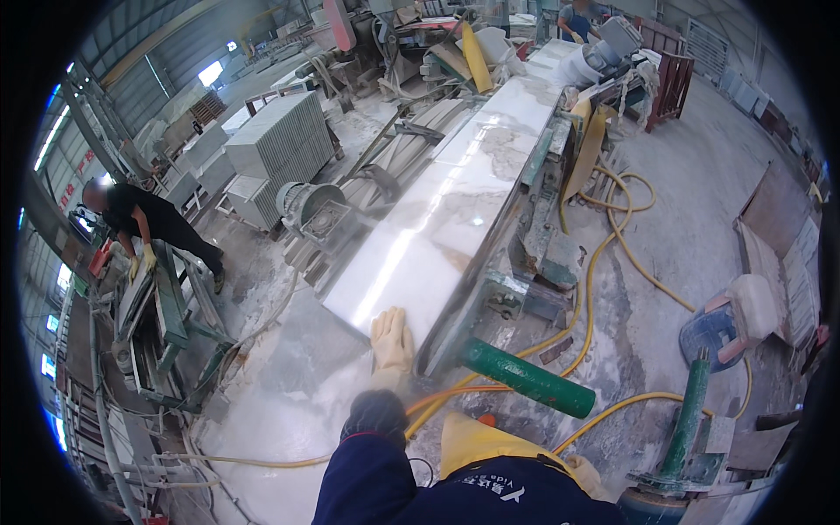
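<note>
My left hand (392, 339), in a cream work glove, lies flat with its fingers stretched out on the near end of a long polished white stone slab (420, 278). Grey veins and a brownish patch run through the slab, which rests on a long machine bed stretching away from me. Low at my right side, beside my yellow apron (468, 440), part of my right hand (588, 475) shows in a similar glove. Its fingers are mostly hidden, so I cannot tell whether it holds anything.
A green roller (529, 378) juts out at the bed's near end. Yellow hoses (604, 262) loop across the floor to the right, near a blue barrel (710, 337). Stacked slabs (284, 144) and a motor (311, 206) stand left. One person (149, 219) bends at left; another (575, 22) stands far off.
</note>
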A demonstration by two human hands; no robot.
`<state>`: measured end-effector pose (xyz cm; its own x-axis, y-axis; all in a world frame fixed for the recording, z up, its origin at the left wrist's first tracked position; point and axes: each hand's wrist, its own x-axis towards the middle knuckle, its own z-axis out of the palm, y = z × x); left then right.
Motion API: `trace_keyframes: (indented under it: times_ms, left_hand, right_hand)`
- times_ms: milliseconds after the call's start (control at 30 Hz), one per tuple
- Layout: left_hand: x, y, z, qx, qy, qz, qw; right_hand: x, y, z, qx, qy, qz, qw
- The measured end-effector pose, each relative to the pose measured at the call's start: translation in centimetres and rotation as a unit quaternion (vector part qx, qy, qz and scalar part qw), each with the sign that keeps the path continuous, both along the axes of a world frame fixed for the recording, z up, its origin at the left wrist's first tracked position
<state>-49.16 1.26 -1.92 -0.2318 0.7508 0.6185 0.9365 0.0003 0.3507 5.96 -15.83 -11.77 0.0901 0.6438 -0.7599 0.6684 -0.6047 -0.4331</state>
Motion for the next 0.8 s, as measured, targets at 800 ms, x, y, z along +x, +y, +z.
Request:
trace_keyframes:
  times_ms: [800]
  left_hand:
    - [-5.2,2.7,-13.5,-0.075,-0.220,0.440,0.867]
  right_hand:
    - [-28.0,28.2,14.5,0.132,0.439,0.087,0.884]
